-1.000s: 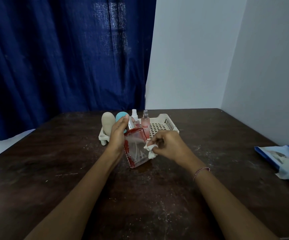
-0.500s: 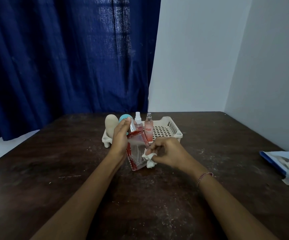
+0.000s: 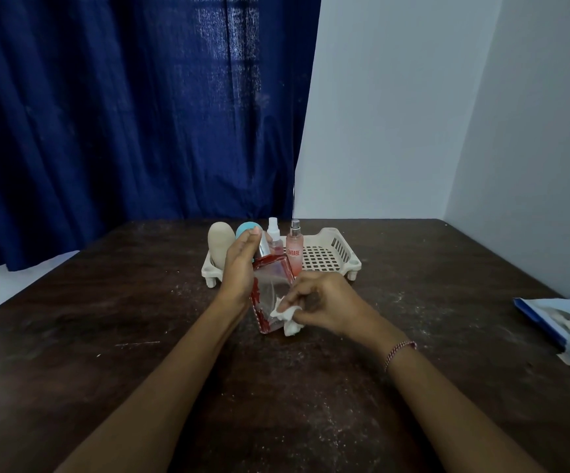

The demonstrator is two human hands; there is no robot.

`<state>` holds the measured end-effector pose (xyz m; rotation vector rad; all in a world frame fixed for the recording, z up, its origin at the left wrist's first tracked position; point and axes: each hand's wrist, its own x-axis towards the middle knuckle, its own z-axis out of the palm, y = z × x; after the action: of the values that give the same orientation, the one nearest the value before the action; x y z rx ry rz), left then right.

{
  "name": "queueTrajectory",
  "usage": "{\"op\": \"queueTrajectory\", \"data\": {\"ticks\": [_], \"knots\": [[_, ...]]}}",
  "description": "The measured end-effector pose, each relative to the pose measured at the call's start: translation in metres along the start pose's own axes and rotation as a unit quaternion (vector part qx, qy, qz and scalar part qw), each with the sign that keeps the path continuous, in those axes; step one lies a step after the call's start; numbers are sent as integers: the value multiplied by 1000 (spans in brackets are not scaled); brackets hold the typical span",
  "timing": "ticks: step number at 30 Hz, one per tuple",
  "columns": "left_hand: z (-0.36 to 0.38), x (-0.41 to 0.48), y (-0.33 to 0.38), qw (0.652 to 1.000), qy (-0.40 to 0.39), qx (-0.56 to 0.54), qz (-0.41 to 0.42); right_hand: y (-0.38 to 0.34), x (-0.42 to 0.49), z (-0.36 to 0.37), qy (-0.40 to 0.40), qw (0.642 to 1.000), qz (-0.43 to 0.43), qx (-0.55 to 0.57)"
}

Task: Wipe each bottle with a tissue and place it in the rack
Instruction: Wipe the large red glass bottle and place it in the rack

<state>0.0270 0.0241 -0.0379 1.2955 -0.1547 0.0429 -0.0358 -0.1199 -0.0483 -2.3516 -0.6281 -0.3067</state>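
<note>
1. The step in hand looks like the wipe itself. The clear bottle with red trim point(image 3: 271, 291) is held just in front of the rack point(image 3: 333, 259), low over the table point(image 3: 447, 285). It leans with its silver cap toward the rack. I cannot tell whether its base touches the table.
2. To wipe it well, I would sweep the tissue point(image 3: 287, 315) along the whole front face and then turn the bottle so the sides and back get the same pass. The glass looks smooth, so a firm hold near the top should stop it twisting under the pressure.
3. The left hand point(image 3: 240, 271) grips the bottle's shoulder and cap. Its fingers are curled round the far side and the palm lies along the left edge.
4. The right hand point(image 3: 321, 302) pinches the crumpled tissue between thumb and fingertips and presses it against the lower right of the front face. The other fingers are tucked in.
5. A beige rounded bottle point(image 3: 220, 244), a teal-topped item point(image 3: 244, 228), a white-capped spray bottle point(image 3: 273, 228) and a pink spray bottle point(image 3: 293, 256) stand in the left half of the rack. The grid floor shows to their right, which seems the natural spot for this bottle.
</note>
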Motion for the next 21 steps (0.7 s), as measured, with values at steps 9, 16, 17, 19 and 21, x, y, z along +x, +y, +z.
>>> {"op": "queueTrajectory", "data": {"ticks": [9, 16, 17, 19, 21], "knots": [[2, -2, 1, 1000, -12, 2, 23, -2, 1, -7, 69, 992, 15, -105], [2, 0, 0, 999, -4, -17, 36, -20, 4, 7, -61, 986, -110, -106], [3, 0, 2, 999, -1, -17, 31, -20, 5, 6, -89, 983, -111, -113], [4, 0, 3, 999, -2, -15, 35, -17, 5, 2, -105, 983, -99, -116], [4, 0, 3, 999, -10, -11, 41, -14, 5, -3, -82, 985, -84, -123]]}}
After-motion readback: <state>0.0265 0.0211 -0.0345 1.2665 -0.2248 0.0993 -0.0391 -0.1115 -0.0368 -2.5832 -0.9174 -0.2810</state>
